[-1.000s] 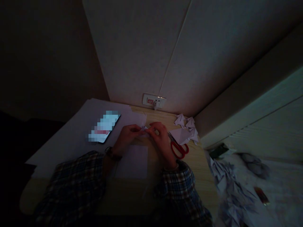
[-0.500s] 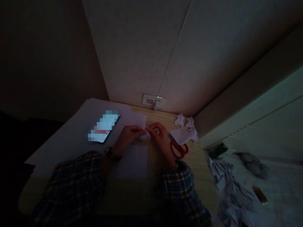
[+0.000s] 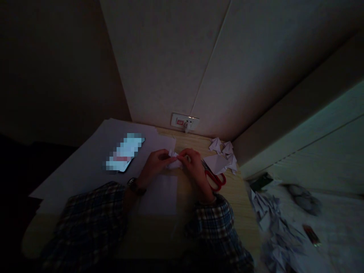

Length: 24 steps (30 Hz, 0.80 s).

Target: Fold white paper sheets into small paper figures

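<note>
In dim light, my left hand (image 3: 153, 165) and my right hand (image 3: 195, 167) meet over a small folded piece of white paper (image 3: 174, 159), fingers of both pinched on it just above the wooden desk (image 3: 241, 204). A white sheet (image 3: 160, 195) lies flat under my wrists. Red-handled scissors (image 3: 214, 179) rest right beside my right hand. A phone with a lit screen (image 3: 124, 152) lies on large white sheets (image 3: 85, 170) to the left of my left hand. I wear plaid sleeves and a watch on the left wrist.
Several folded paper shapes (image 3: 223, 153) sit in the desk's far right corner. A heap of more folded papers (image 3: 273, 227) lies off the desk's right edge on a pale surface. A wall socket (image 3: 185, 121) is behind the desk.
My fingers have shifted slightly on the small paper, working its fold; hands stay in the same spot. Nothing else on the desk moved.
</note>
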Motion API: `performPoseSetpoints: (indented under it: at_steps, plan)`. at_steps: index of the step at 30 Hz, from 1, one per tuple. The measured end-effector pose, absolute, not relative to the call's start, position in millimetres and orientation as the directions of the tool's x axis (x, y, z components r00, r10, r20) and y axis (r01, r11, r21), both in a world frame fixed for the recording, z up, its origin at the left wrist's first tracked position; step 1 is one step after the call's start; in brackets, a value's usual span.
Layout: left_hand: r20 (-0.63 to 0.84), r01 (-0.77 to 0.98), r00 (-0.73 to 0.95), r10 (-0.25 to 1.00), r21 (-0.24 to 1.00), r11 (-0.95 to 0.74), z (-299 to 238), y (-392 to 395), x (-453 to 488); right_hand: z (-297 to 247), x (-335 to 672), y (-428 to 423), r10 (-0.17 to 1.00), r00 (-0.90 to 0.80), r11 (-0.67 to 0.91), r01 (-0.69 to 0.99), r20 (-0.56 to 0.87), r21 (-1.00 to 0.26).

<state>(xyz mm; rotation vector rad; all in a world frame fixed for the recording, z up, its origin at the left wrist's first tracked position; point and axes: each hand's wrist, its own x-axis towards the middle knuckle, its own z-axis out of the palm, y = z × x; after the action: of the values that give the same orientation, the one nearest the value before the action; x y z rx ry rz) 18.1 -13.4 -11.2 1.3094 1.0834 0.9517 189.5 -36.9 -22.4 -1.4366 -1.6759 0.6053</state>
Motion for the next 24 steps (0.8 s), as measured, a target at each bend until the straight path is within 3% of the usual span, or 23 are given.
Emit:
performPoseSetpoints:
  at_steps: [3, 5, 7, 10, 17, 24]
  plan:
    - [-0.088, 0.081, 0.338, 0.937, 0.995, 0.064, -10, -10, 15, -20, 190, -40, 0.958, -0.021, 0.243, 0.592, 0.287, -0.769]
    - [-0.092, 0.031, 0.309, 0.947, 0.996, 0.086, -7, -10, 13, -21, 190, -41, 0.946, 0.047, 0.245, 0.544, 0.32, -0.802]
    - [-0.105, -0.047, 0.232, 0.967, 0.992, 0.12, -4, -12, 12, -22, 190, -41, 0.917, 0.198, 0.232, 0.443, 0.347, -0.866]
    - [-0.135, -0.126, 0.157, 0.978, 0.98, 0.155, -3, -14, 13, -23, 189, -40, 0.914, 0.325, 0.177, 0.219, 0.242, -0.96]
    - [-0.124, -0.081, 0.226, 0.966, 0.986, 0.146, -9, -11, 17, -24, 181, -33, 0.989, 0.138, 0.058, -0.083, 0.046, -0.995]
    - [-0.092, 0.084, 0.313, 0.945, 0.994, 0.069, -15, -8, 14, -29, 178, -33, 0.989, 0.126, 0.085, -0.082, 0.074, -0.993]
